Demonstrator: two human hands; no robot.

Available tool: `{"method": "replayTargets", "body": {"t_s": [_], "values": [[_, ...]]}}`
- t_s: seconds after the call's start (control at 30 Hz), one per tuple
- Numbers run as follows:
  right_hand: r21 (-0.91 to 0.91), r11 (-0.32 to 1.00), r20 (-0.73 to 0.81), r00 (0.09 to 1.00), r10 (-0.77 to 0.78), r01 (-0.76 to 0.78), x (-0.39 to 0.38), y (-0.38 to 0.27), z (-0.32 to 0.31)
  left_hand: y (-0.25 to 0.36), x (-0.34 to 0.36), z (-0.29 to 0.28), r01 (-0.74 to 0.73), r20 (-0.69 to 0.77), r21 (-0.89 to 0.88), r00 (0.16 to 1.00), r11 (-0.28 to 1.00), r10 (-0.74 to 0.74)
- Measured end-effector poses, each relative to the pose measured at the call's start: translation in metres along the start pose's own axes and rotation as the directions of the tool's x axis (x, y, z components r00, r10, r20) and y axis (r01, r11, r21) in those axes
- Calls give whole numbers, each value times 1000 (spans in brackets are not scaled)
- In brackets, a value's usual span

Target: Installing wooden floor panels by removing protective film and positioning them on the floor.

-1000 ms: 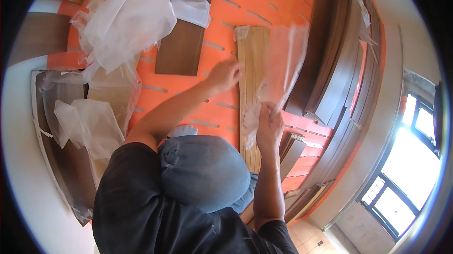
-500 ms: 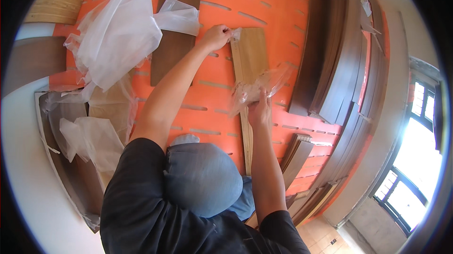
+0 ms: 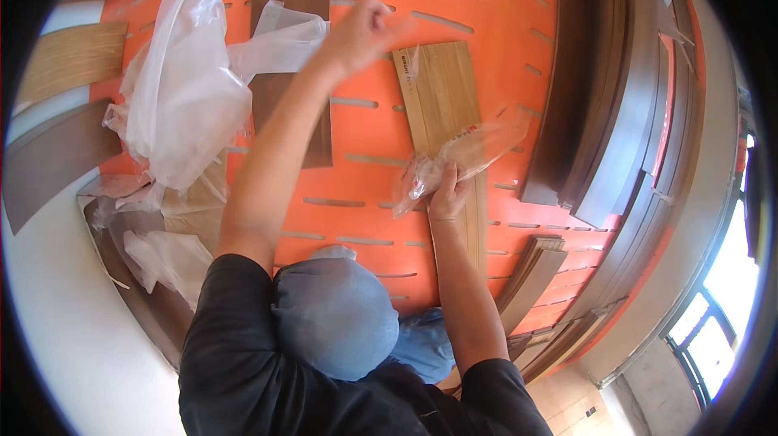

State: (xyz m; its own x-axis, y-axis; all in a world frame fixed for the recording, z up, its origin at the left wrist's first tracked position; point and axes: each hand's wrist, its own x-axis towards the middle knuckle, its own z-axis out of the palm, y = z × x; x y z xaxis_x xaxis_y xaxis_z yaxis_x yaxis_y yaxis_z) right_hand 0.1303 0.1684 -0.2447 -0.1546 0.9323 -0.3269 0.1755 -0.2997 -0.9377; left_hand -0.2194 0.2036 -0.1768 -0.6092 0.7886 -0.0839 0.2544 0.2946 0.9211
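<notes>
Right hand (image 3: pixel 447 193) is being held closed, thumb against fingers, on a piece of clear plastic (image 3: pixel 466 150), which is being bunched near the fingers and left loose toward its right end. The plastic is being held over the middle of a light brown plank (image 3: pixel 444 87); whether the wood is being touched by it cannot be told. Farther up, the left hand (image 3: pixel 365 35) is being held half open, fingers curled and thumb apart, near the plank's far end; it is blurred, and nothing is being shown in it.

For good handling, a full, bunched grip is probably being called for, since thin plastic may be slipping from a light pinch. The loose end is best being gathered into the palm and held clear of the plank's edges and corners, where a tear is being risked. Even, gentle tension is being favoured over a sharp tug, so that the plank is not being shifted.

Farther out, the plank is being supported by a slotted orange sheet (image 3: pixel 356 132). To the left, a dark plank (image 3: pixel 296 116) is being crossed by milky plastic (image 3: pixel 284 37); to the right, dark boards (image 3: pixel 583 96) are being stored side by side
</notes>
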Motion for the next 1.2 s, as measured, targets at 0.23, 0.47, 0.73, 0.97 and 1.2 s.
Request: {"method": "replayTargets", "body": {"t_s": [0.23,0.47,0.73,0.97,1.2], "values": [[-38,999,7,1000,13,-13,-9,-5,9,-20,-20,55,-139,61,308,990,941,127],[-52,998,-27,999,-41,39,-9,-10,4,-22,-24,32,90,9,-29,996,996,-90],[-100,992,-17,996,-84,82,-11,-15,14,-15,-57,14,106,-66,-4,992,994,-106],[-20,1000,23,999,-23,23,-1,2,-6,19,-90,-34,-3,-168,-225,985,974,-36],[593,724,225,935,273,-354,-50,-107,45,38,-183,20,427,632,-171,739,888,-233]]}}
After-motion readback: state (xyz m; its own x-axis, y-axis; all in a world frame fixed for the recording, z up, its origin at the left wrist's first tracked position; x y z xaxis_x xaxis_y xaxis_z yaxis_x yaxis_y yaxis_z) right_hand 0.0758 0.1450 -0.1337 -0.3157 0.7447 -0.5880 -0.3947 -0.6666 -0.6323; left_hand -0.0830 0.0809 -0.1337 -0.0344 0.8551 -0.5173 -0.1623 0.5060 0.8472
